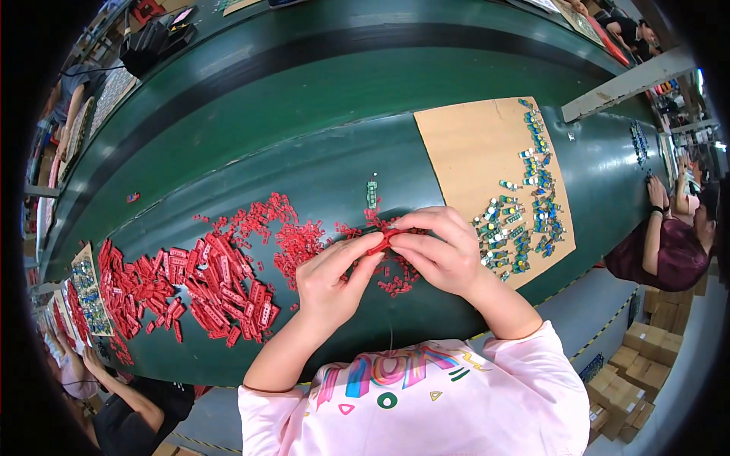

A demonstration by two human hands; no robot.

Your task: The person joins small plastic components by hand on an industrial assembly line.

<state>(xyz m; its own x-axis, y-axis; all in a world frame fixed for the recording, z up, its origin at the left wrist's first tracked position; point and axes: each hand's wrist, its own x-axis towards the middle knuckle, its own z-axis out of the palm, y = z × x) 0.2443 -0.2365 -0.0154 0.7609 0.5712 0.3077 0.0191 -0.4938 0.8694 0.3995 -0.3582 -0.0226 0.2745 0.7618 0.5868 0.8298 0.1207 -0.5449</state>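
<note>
Over the near part of the green table [319,167], my left hand [332,280] and my right hand [441,251] meet fingertip to fingertip. Both pinch a red plastic piece [382,241], mostly covered by the fingers. Just beyond them lies a small green circuit board [372,194] with a thin tip at its far end. Small red plastic parts [300,247] are scattered left of and beneath my hands. Farther left are heaped longer red plastic casings [220,277] with holes along them.
At right, a tan cardboard sheet [464,152] carries several small circuit boards [541,182] with blue and white components. A grey metal post [627,83] crosses the far right. Co-workers sit at both sides, one in a maroon top [654,251]. Cardboard boxes [646,346] stand at the lower right.
</note>
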